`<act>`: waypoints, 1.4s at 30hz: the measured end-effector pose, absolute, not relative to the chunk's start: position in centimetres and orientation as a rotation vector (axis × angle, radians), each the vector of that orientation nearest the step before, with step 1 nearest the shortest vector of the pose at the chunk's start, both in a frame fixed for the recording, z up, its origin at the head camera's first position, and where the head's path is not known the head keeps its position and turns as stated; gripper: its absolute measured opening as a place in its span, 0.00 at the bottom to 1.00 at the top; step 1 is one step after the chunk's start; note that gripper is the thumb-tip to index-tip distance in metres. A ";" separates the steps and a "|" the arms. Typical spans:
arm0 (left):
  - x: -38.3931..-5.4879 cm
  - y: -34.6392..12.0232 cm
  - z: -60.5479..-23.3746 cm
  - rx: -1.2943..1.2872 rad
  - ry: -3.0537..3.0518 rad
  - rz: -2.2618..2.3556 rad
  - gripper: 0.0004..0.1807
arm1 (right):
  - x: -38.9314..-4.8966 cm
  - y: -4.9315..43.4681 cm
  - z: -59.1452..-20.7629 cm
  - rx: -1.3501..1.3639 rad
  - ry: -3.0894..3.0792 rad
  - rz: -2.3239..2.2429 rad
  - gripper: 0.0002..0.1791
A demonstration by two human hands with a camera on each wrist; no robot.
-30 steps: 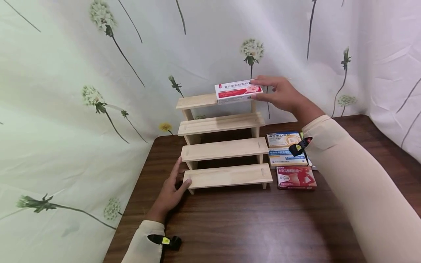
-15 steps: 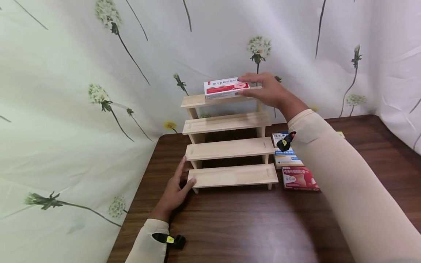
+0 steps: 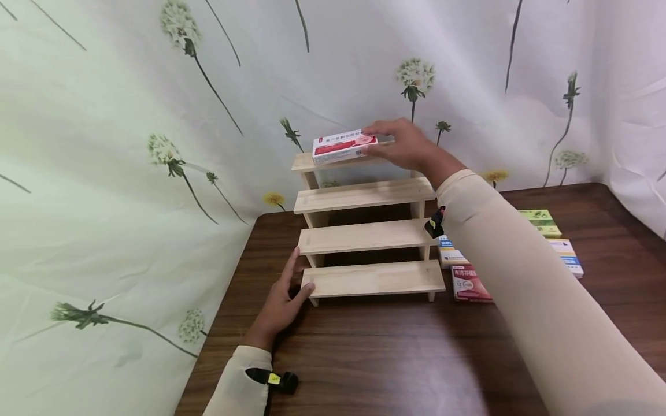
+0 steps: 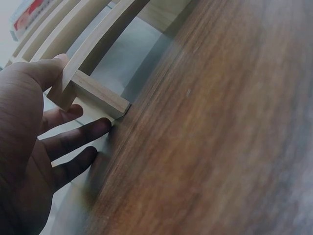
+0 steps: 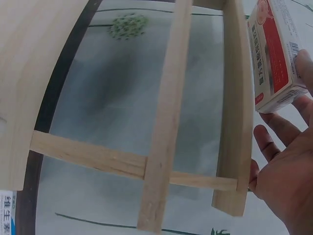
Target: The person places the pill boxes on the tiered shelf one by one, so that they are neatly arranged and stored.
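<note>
My right hand point(image 3: 400, 144) pinches the right end of a white and red medicine box point(image 3: 338, 149) between thumb and fingers. The box lies flat, label up, at the left part of the top step of a four-tier wooden display stand point(image 3: 369, 280). In the right wrist view the box point(image 5: 274, 54) shows beside the top board, with the other fingers loosely spread beneath it. My left hand point(image 3: 276, 309) rests against the stand's lower left end. Its thumb lies on the bottom step, and the other fingers point(image 4: 78, 139) extend loosely beside the leg.
Right of the stand on the brown wooden table point(image 3: 364, 358) lie several medicine boxes, including a red one point(image 3: 468, 284), a green one point(image 3: 541, 222) and a white and blue one point(image 3: 569, 257). My right sleeve covers part of them. A dandelion-print cloth point(image 3: 333, 69) hangs close behind.
My right hand has carried the medicine box leftward along the top step and slightly down onto its left part. The left hand keeps its place on the stand; the view has shifted slightly.
</note>
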State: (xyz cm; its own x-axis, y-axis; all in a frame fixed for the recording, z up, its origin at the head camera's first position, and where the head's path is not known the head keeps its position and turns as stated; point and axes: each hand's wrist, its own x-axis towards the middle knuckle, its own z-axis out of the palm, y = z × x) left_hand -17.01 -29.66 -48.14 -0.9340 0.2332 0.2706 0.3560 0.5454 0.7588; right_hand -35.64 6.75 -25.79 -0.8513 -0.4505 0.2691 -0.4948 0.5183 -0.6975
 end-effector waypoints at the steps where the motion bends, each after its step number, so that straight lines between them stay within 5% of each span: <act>1: -17.0 -29.7 -48.1 -0.502 -2.639 -1.342 0.49 | -35.7 6.5 -25.8 0.843 -2.693 1.221 0.32; 42: -17.0 -29.6 -48.2 -0.459 -2.664 -1.328 0.51 | -35.6 2.9 -26.3 0.784 -2.873 0.883 0.39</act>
State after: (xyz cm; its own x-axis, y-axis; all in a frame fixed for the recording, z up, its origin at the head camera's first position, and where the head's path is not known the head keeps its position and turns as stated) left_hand -16.99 -29.56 -48.17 -0.9452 0.2116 0.2485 0.3258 0.5662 0.7571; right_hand -35.64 2.86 -26.33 -0.8721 -0.4564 0.1765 -0.4767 0.7111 -0.5167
